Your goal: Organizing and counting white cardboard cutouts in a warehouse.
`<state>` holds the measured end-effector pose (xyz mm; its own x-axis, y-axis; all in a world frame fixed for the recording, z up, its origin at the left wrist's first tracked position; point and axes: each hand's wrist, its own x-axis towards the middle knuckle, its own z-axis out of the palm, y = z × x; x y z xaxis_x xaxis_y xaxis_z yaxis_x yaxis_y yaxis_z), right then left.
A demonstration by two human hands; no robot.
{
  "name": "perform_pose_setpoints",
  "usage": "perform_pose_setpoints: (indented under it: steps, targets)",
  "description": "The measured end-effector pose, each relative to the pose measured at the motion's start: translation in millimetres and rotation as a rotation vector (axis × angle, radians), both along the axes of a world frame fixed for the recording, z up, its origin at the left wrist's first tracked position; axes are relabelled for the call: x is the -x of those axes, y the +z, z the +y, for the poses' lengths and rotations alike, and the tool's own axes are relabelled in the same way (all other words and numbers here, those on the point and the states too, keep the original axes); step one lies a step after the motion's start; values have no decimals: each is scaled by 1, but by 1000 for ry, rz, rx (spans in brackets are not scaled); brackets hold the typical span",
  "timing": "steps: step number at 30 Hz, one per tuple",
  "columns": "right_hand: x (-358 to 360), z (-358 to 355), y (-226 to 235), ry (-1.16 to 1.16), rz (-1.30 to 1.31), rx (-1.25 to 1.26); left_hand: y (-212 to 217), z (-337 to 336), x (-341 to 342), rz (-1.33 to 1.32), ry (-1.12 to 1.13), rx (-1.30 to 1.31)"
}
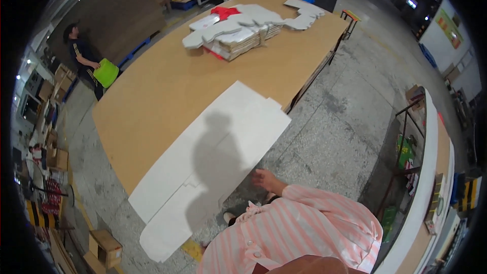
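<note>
My right hand hangs low beside the near edge of a large white sheet of board, its fingers loosely apart and nothing visible in them. A narrow gap seems to lie between fingertips and board. Flat on the brown tabletop, the white board reaches past the table's near edge. Fold or cut lines run across it, a small tab sticks out at its far right corner, and a dark shadow covers its middle. My left hand is out of the picture.
Farther along the table lies a stack of white shaped boards with a red piece on top; a loose shaped board is beyond. A person at left holds a green container. A white-edged panel stands at right.
</note>
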<state>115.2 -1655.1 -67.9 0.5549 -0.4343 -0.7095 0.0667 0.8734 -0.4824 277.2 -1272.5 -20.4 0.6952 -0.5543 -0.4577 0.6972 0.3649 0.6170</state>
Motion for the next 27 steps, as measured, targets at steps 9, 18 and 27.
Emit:
perform_pose_setpoints:
  steps: [9,18,27]
  targets:
    - [178,-133,-2,-372,146,-3,64,-211,12,-712,-1164,-495]
    - [226,-171,33,-641,116,-149,81,-467,24,-1252,-1993,-651]
    - [273,-323,5,-271,164,48,113,-641,61,-1435,-1373,-440]
